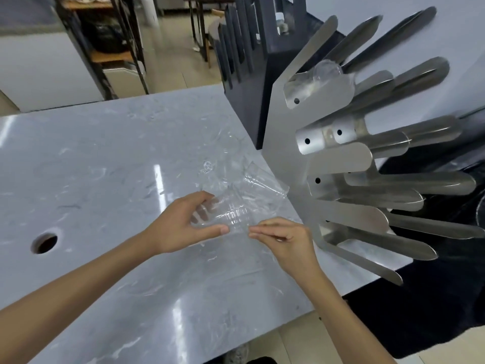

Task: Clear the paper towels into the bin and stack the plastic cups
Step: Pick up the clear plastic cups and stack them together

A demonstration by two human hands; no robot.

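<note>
My left hand (183, 224) grips a clear plastic cup (225, 211) lying sideways just above the grey marble table (105, 158). My right hand (286, 240) has its fingertips at the cup's rim end; whether it pinches the rim I cannot tell. A second clear cup (265, 181) lies on its side just beyond, beside the metal rack. Another clear cup (326, 70) sits up in the rack's upper slot. No paper towels or bin are in view.
A tall metal rack with curved steel fins (341, 158) stands at the table's right edge, a dark block (252, 82) behind it. A round hole (44, 243) opens in the tabletop at left. Shelving and chairs stand across the floor behind.
</note>
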